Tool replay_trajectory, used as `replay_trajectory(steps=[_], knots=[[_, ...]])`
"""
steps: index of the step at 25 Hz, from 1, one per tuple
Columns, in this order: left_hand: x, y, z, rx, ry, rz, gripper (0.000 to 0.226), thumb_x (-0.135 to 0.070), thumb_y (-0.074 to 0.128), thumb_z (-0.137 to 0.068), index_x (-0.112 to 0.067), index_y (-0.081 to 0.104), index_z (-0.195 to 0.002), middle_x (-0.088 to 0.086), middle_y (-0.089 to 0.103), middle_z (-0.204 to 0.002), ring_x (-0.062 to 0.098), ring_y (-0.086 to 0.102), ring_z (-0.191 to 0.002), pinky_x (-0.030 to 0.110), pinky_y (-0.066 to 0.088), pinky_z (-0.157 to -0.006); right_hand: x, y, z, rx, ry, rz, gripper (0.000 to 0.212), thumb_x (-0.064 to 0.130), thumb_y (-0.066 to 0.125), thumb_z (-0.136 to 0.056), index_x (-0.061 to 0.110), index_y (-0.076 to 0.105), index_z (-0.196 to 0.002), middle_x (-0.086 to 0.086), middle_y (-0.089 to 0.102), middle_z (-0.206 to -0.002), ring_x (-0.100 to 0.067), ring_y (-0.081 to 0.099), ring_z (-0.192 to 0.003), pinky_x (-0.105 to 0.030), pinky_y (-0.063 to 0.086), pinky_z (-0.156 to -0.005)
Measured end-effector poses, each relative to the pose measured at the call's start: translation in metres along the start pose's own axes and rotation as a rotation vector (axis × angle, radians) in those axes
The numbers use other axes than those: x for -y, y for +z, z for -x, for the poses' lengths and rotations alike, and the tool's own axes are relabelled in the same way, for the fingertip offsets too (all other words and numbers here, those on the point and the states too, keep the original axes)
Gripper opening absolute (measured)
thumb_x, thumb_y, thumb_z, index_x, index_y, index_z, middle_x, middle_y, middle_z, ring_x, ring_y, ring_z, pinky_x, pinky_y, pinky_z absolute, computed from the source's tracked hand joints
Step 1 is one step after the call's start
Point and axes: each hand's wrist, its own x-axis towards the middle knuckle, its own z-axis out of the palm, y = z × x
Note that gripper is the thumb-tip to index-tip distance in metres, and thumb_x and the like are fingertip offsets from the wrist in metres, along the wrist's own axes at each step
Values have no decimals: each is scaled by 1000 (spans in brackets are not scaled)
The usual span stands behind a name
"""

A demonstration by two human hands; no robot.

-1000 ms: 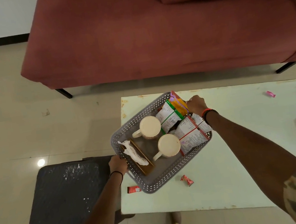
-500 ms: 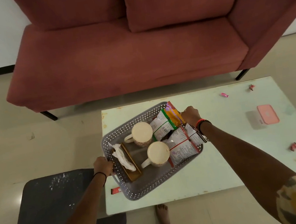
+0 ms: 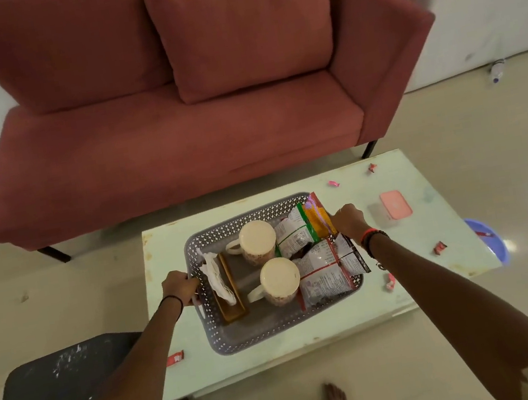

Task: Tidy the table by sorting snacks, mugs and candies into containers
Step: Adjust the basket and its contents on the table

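A grey perforated plastic basket (image 3: 269, 332) holds two upright cream-topped mugs (image 3: 258, 239) with handles pointing left and a pile of printed foil snack packets (image 3: 322, 270) at its right end, while small red and pink wrapped candies (image 3: 440, 247) lie scattered outside it, near a pink-lidded clear box (image 3: 395, 203).

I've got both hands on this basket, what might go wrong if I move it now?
The orange snack packet sticks over the basket's rim beside your right hand and may slide out. The two mugs sit loose and could tip or knock together. A candy beside the basket might get swept off the table.
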Motion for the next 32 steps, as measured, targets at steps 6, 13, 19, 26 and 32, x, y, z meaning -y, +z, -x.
replay_trajectory(steps=[6, 13, 19, 26, 32], knots=[[-42, 59, -5, 41, 38, -19, 18, 0, 58, -83, 15, 67, -89, 33, 69, -96, 45, 69, -86, 55, 57, -78, -46, -44, -28, -26, 63, 16, 33, 8, 42, -95, -9, 55, -120, -26, 58, -123, -38, 55, -117, -37, 46, -93], [-79, 137, -45, 28, 22, -91, 18, -1, 57, -82, 12, 68, -85, 32, 69, -93, 43, 69, -85, 52, 58, -77, -85, -62, -103, -56, 71, -40, 26, -2, 44, -90, -13, 63, -104, -27, 64, -110, -30, 58, -92, -29, 39, -72], [-78, 179, -95, 34, -46, -49, 14, -3, 60, -82, 10, 67, -84, 35, 68, -95, 46, 67, -90, 55, 57, -80, -101, -45, -165, -62, 60, -87, 23, -3, 47, -84, -12, 66, -93, -26, 68, -98, -31, 58, -84, -33, 44, -70], [-74, 209, -159, 34, -61, -63, 9, 0, 58, -82, 4, 66, -82, 36, 67, -97, 46, 67, -91, 56, 56, -82, -111, -8, -227, -65, 66, -68, 21, 1, 49, -87, -5, 65, -100, -25, 67, -104, -37, 61, -101, -36, 48, -79], [-63, 223, -195, 27, -68, -80, 6, 0, 58, -82, 0, 64, -80, 36, 67, -99, 47, 66, -94, 56, 55, -84, -115, 15, -258, -54, 51, -82, 20, 2, 47, -88, -2, 62, -101, -23, 66, -106, -36, 60, -101, -30, 41, -72]])
